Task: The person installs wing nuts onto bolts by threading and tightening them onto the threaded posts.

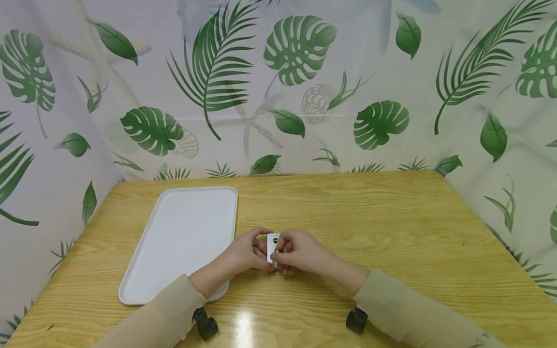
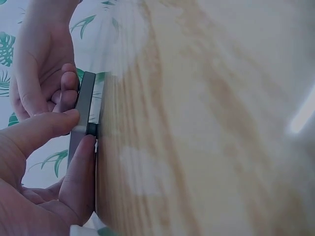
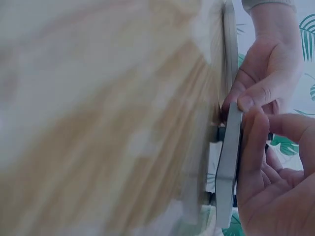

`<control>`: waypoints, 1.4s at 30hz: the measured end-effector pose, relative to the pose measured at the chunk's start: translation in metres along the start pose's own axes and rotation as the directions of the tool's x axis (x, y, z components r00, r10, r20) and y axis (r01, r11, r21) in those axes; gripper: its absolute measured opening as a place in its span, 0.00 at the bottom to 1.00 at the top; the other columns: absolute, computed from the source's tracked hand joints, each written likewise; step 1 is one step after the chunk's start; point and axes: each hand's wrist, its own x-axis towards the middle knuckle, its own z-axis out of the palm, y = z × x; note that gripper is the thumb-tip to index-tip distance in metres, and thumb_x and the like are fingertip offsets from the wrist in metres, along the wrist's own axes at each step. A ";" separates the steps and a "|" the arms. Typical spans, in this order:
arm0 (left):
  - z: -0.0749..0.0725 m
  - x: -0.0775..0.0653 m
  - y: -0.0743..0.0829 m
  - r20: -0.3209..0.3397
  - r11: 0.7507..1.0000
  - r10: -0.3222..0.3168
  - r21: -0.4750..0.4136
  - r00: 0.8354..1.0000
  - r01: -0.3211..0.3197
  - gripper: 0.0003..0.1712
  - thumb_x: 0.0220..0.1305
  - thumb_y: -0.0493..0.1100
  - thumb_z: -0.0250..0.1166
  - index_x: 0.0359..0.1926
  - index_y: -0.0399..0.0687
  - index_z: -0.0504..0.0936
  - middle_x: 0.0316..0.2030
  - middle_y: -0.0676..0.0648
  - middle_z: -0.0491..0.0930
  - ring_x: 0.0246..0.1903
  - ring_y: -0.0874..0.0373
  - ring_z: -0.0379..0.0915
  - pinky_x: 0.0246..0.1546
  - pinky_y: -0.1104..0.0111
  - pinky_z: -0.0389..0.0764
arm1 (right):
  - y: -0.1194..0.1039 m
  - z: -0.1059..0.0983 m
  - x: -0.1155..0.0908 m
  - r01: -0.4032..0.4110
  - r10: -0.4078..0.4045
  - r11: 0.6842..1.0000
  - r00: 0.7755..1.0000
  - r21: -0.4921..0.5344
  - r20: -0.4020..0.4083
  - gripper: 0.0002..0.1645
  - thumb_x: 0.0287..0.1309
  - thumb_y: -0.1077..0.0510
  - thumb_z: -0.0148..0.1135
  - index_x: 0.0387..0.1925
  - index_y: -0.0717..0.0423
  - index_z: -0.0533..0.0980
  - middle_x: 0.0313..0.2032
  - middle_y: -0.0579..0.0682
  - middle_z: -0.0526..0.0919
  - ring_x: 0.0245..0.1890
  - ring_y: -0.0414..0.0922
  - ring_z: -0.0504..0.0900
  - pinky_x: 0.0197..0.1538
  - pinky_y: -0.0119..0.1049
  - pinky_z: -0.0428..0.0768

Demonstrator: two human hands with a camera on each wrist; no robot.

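Note:
A small silver-grey metal plate (image 1: 271, 249) with a round hole is held upright just above the table, between both hands. My left hand (image 1: 248, 252) grips the plate by its left side, thumb and fingers at its edges. My right hand (image 1: 300, 251) has curled fingers against the plate's face and pinches a small dark piece (image 3: 270, 136), mostly hidden by the fingers. In the right wrist view, two dark bolts (image 3: 212, 198) stick out of the plate's far side. The left wrist view shows one dark bolt (image 2: 92, 129) beside a left fingertip.
A white rectangular tray (image 1: 187, 227) lies on the wooden table (image 1: 348, 208), left of the hands. The left forearm passes over its lower right corner. Leaf-patterned cloth (image 1: 243, 96) surrounds the table at the back and sides.

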 end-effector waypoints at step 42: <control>0.000 0.002 0.001 -0.007 0.999 -0.028 -0.016 1.000 0.028 0.51 0.50 0.26 0.80 0.75 0.40 0.70 0.38 0.44 0.83 0.31 0.62 0.82 0.37 0.71 0.84 | -0.015 0.002 -0.007 -0.058 0.031 0.981 0.990 -0.187 -0.140 0.13 0.70 0.56 0.69 0.29 0.57 0.78 0.19 0.47 0.82 0.17 0.38 0.79 0.25 0.31 0.76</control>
